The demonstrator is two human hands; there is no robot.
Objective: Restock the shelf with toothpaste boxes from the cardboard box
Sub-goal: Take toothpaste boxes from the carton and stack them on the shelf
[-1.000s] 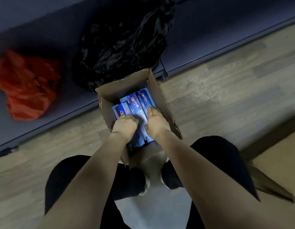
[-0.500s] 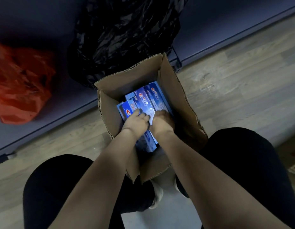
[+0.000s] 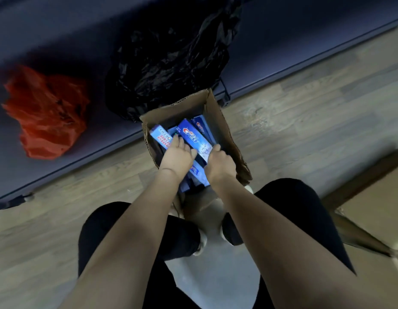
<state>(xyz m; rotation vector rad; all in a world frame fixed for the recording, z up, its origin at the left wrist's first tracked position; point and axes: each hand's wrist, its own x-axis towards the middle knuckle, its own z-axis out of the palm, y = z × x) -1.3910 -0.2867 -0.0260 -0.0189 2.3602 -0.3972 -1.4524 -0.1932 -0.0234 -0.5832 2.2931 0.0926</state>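
Observation:
An open cardboard box stands on the wooden floor between my knees and the dark bottom shelf. Several blue toothpaste boxes lie inside it. My left hand is in the box with its fingers around a blue box with red lettering, tilted up at the left. My right hand grips the near end of a blue Crest box, raised at an angle above the others. Another blue box lies against the right wall.
On the shelf base sit a crumpled red plastic bag at the left and a black plastic bag just behind the cardboard box. A second, larger cardboard box is at the right edge. My knees flank the near side.
Both hands went from pressing on the flat stack to closing on separate boxes. The Crest box and the left box now tilt up out of the stack.

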